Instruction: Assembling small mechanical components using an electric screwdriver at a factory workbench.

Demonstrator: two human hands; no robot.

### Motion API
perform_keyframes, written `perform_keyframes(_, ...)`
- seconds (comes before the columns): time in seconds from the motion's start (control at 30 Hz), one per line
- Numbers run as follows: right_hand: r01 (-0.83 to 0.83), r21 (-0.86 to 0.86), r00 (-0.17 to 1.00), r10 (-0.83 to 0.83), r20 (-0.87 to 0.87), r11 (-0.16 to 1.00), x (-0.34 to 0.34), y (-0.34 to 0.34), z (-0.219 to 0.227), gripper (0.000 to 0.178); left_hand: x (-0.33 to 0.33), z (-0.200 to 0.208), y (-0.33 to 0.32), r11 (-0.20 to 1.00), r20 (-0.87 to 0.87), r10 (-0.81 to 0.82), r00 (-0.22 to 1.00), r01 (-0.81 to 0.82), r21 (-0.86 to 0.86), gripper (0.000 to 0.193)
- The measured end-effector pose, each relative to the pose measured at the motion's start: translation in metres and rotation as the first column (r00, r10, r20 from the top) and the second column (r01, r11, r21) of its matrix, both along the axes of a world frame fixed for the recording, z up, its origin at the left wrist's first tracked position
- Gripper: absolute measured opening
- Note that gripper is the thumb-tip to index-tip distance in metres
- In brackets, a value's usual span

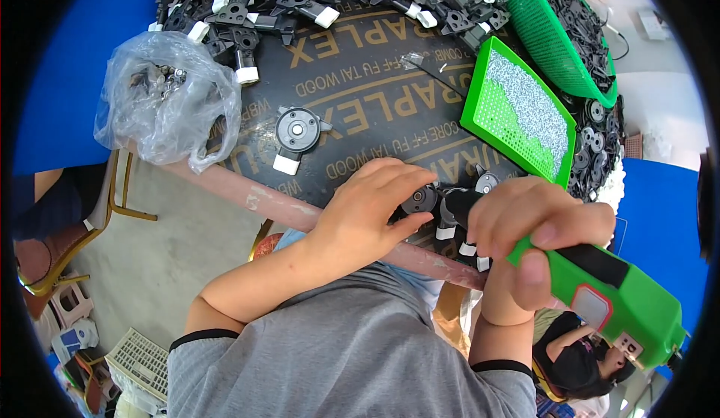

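Note:
My right hand [532, 219] is wrapped round a green electric screwdriver [637, 298] with a black grip. Its dark nose points left at a black wheel-like part [420, 200] with a metal centre, near the table's front edge. Thumb and fingers of my left hand [364, 204] pinch that part on both sides. Whether the screwdriver's tip touches it is hidden. Beside it, partly under my right hand, lie more black parts with white tabs [445, 232]. One finished-looking round assembly [298, 130] with a white tab sits alone left of my hands.
A clear plastic bag [169, 107] of small metal pieces stands at the left. Black brackets with white ends [296, 2] are heaped along the back. At the right are a green tray [517, 110] of tiny silvery pieces and a green basket [551, 32] of black parts.

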State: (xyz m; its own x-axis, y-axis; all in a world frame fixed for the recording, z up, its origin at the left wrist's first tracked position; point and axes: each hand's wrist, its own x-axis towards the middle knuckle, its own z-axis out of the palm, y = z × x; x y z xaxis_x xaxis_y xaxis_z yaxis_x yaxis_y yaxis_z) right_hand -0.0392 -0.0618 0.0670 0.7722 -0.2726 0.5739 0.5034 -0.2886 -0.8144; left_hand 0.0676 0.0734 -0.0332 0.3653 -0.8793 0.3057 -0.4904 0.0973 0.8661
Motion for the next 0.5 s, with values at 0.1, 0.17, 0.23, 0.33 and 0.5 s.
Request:
perform_keyframes(0.1, 0.025, -0.044, 0.999, -0.027, -0.034, 0.999, 0.001, 0.0, -0.001, 0.025, 0.001, 0.002, -0.003, 1.0, -0.02, -0.002, 1.0, 0.002, 0.009, 0.048)
perform_keyframes(0.17, 0.091, -0.016, 0.995, -0.091, -0.043, 0.996, 0.002, 0.012, -0.006, 0.026, 0.001, 0.0, 0.0, 1.0, -0.03, 0.003, 1.0, -0.002, 0.02, 0.048)
perform_keyframes(0.23, 0.318, 0.097, 0.943, -0.304, -0.134, 0.943, 0.005, 0.023, -0.005, 0.027, 0.001, 0.001, 0.0, 1.0, -0.037, 0.005, 0.999, -0.004, 0.026, 0.048)
perform_keyframes(0.33, 0.314, 0.038, 0.944, -0.307, -0.12, 0.949, 0.003, 0.021, -0.007, 0.025, 0.0, 0.001, 0.002, 0.999, -0.035, 0.003, 0.999, -0.001, 0.033, 0.048)
perform_keyframes(0.5, 0.291, 0.098, 0.939, -0.304, 0.163, 0.952, -0.015, -0.008, 0.026, 0.017, -0.002, 0.0, 0.0, 0.999, 0.017, -0.019, 1.0, 0.018, 0.028, 0.052)
